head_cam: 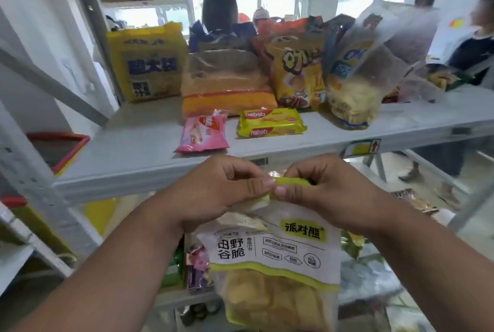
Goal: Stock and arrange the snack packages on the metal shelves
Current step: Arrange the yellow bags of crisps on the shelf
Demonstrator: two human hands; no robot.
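Both hands (222, 192) pinch bag (275, 256) below grey shelf (139, 149).

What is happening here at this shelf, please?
A person is stocking snacks. The left hand and the right hand both pinch the yellow-green top edge of a white snack bag, which hangs in front of the metal shelf, not yet placed. On the shelf, larger bags stand at the back, among them a yellow bag. A pink wafer pack and a yellow wafer pack lie flat in front.
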